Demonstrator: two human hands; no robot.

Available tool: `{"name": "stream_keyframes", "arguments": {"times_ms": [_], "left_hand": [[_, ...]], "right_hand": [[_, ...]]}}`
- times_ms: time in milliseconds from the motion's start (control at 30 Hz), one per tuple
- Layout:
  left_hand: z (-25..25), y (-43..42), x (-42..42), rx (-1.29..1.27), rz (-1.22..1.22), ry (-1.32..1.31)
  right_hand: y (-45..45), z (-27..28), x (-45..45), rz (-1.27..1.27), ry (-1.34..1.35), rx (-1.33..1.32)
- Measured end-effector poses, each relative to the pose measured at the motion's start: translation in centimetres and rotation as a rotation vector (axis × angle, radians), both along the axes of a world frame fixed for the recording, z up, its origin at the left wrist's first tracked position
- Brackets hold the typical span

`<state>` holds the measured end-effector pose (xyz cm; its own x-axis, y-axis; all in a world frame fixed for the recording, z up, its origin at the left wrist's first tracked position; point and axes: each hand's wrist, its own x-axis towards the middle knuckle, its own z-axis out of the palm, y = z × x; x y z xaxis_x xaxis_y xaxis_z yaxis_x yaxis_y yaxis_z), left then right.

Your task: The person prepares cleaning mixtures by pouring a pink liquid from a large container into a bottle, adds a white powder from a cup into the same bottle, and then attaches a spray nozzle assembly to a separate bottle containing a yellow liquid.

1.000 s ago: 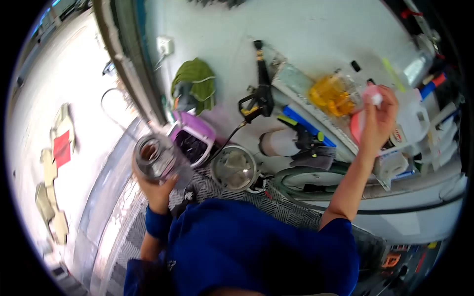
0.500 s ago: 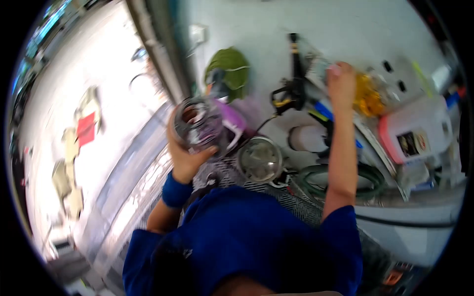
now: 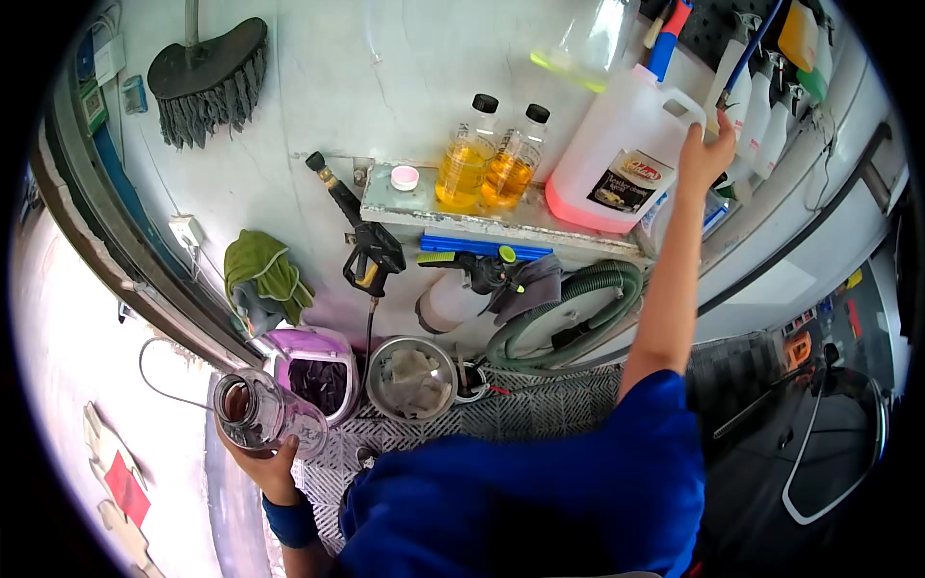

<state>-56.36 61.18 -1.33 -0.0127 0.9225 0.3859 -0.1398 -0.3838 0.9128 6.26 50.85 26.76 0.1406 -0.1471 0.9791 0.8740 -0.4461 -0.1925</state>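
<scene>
My left hand (image 3: 265, 467) is wrapped around a clear, wide-mouthed plastic bottle (image 3: 303, 424), its uncapped mouth tilted up toward me. My right hand (image 3: 706, 154) reaches up at the handle side of a large white jug (image 3: 602, 135) with pink liquid in its bottom. Its fingers are apart, and I see nothing in them; whether they touch the handle is unclear. The jug stands on a wall shelf (image 3: 385, 204) and has a black label. On the same shelf are a white cap (image 3: 405, 177) with a pink inside and two bottles of yellow-orange liquid (image 3: 466, 159).
Below the shelf are a pressure-washer gun (image 3: 374, 255), a pump sprayer (image 3: 453, 299) and a coiled green hose (image 3: 626, 284). A metal bowl (image 3: 434, 354) and a lined purple-white bin (image 3: 342, 352) stand on the floor. Spray bottles (image 3: 761, 111) hang at upper right.
My right hand has moved right from the left part of the shelf to the jug's handle; the white cap now lies there. My left hand still holds the bottle, while the view has shifted right.
</scene>
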Motion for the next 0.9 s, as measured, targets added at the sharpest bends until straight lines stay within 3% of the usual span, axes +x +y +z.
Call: {"name": "stream_keyframes", "arguments": {"times_ms": [67,133,267,333,367,433,667,900], "left_hand": [[-0.5,-0.1,-0.2,-0.030,0.021,0.024],[-1.2,-0.1,0.4,-0.015,0.026,0.029],[-0.4,-0.8,2.0,0.000,-0.034,-0.025],[0.3,-1.2,2.5,0.003,-0.087,-0.044],[0.6,-1.2,2.7,0.006,-0.089,-0.047],[0.9,-1.3,3.0,0.046,-0.121,-0.013],[1.5,-2.2,3.5,0.008,-0.132,-0.029],[0.7,-2.7,2.5,0.014,-0.122,-0.020]], "right_hand": [[-0.9,0.9,3.2,0.005,0.085,-0.056],[-1.4,1.7,4.1,0.160,0.333,-0.065],[-1.5,1.7,4.1,0.186,0.361,-0.149],[-1.4,1.6,4.1,-0.157,0.117,-0.386],[-1.1,1.4,4.1,-0.159,0.114,-0.382],[0.2,1.0,3.3,-0.496,-0.045,-0.409],[-0.5,3.2,-0.8,-0.463,0.130,-0.586],[-0.1,2.6,1.5,-0.432,0.246,-0.508]]}}
